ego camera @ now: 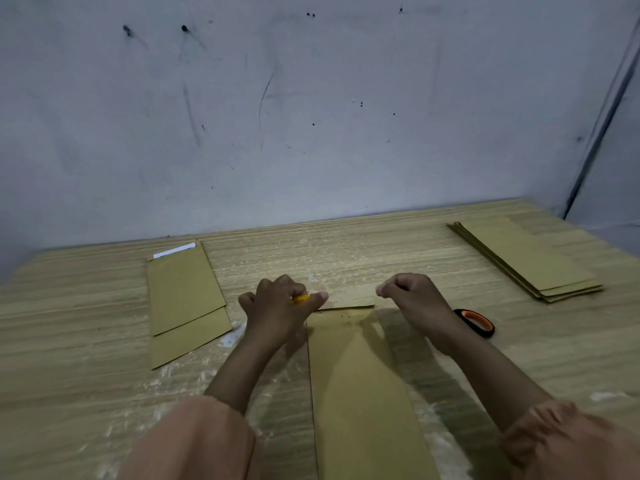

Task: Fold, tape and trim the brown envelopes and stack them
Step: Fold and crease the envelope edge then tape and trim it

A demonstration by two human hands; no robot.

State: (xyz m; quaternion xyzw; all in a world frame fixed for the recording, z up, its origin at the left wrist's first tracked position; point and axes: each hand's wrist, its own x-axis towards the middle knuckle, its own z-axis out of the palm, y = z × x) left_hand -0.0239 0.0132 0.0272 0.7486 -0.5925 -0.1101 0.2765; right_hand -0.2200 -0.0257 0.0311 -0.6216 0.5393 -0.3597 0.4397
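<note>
Envelope [360, 386], brown, lies lengthwise on the wooden table [346, 251] between the person's forearms, its far flap [349, 299] folded toward the wall. Left hand [277, 310] grips a small yellow tape roll [300, 298] at the flap's left end, thumb extended along the fold. Right hand [412, 296] is curled at the flap's right end, thumb and forefinger pinched together; what they pinch cannot be told. Two envelopes [185, 299] lie overlapped at left, one showing a white strip [174, 250]. Stack of envelopes [526, 258] sits at far right. Black-and-orange scissors handle [476, 322] shows just beside the right wrist.
</note>
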